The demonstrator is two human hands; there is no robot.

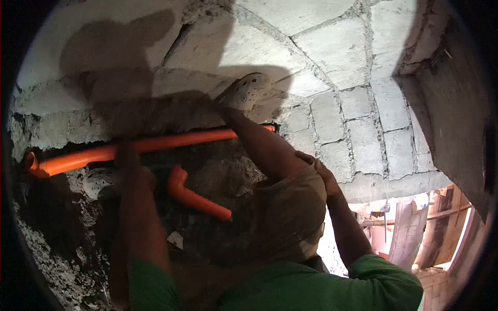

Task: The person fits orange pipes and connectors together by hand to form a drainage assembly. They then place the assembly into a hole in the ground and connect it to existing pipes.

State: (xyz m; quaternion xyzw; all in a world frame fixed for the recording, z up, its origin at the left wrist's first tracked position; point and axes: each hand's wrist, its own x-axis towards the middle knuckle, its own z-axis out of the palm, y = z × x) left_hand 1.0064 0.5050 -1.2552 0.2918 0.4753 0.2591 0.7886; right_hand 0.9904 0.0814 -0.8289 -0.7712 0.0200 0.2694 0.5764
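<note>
A long orange pipe [192, 139] lies along the foot of the wall, with a wider, angled end at the far left. My left hand [126, 154] reaches to this pipe left of its middle; it is dark and blurred, so its fingers and any grip cannot be made out. Below the pipe, on the dark ground, rests a shorter orange pipe piece [199, 202] with a bend at its upper end. Against my bent knee, at the hem of the shorts [290, 207], my right hand [320, 173] lies with its fingers laid over the cloth, holding no object.
My feet wear perforated clogs, one clog [249, 89] beyond the pipe and the other clog [99, 182] below it. A pale block wall [358, 116] rises behind. Rubble [62, 259] covers the lower left; an opening with boards [410, 228] shows at lower right.
</note>
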